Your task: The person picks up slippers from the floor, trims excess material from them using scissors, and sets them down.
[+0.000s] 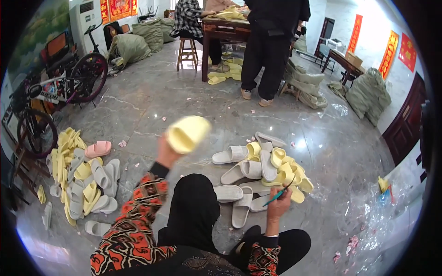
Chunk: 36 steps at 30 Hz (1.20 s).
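My left hand (167,149) holds a pale yellow slipper (193,131) up in front of me, and both are smeared by motion. In my right hand (279,207) is a thin teal tool (276,197) with a dark pointed tip; its exact kind is not clear. That hand is at the near right edge of a heap of grey and yellow slippers. A grey slipper (241,209) and another grey slipper (230,155) lie on the left side of this heap. At its right are several yellow slippers (301,177).
A second slipper pile (76,186), with a pink slipper (98,148) on it, lies at left. Behind it stands a bicycle (69,87). Two people are by a table (225,25) at the back. Stuffed sacks (368,94) and pink scraps (353,244) are at right.
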Available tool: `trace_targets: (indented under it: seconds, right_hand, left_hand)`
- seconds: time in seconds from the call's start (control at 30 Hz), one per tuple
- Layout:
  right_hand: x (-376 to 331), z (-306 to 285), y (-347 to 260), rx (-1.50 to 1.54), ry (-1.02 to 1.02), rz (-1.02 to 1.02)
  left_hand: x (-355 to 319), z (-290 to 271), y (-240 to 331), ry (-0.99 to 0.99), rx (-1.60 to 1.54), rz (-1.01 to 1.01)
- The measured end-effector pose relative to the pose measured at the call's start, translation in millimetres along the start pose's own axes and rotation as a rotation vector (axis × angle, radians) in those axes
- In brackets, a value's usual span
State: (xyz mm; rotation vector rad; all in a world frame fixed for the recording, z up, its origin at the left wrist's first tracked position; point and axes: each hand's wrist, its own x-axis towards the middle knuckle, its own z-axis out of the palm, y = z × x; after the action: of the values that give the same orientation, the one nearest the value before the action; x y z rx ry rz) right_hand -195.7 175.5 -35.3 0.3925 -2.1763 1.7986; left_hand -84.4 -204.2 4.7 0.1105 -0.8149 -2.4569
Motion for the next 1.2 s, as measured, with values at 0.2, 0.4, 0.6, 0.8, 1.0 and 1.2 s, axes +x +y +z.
trace_targets:
  seconds: [0.2, 0.4, 0.6, 0.8, 1.0, 1.2]
  right_hand:
    - [-10, -4, 65, 0.28, 0.259, 0.276]
    - [-13, 24, 49, 0.306, 0.049, 0.449]
    - [-27, 15, 71, 0.274, 0.083, 0.619]
    - [-65, 17, 122, 0.193, -0.104, 0.844]
    - [-97, 48, 137, 0.269, -0.298, 1.14]
    - [-92, 53, 139, 0.289, -0.288, 1.271]
  left_hand:
    - [-78, -137, 128, 0.621, 1.321, 1.306]
    - [-90, -191, 91, 0.341, 1.351, 0.219]
    - [-85, -183, -122, -0.095, 1.679, -0.144]
    - [-101, -201, -239, -0.295, 2.154, 0.178]
    - [-49, -219, -278, -0.417, 2.354, -0.385]
    - [-35, -205, -270, -0.436, 2.022, -0.608]
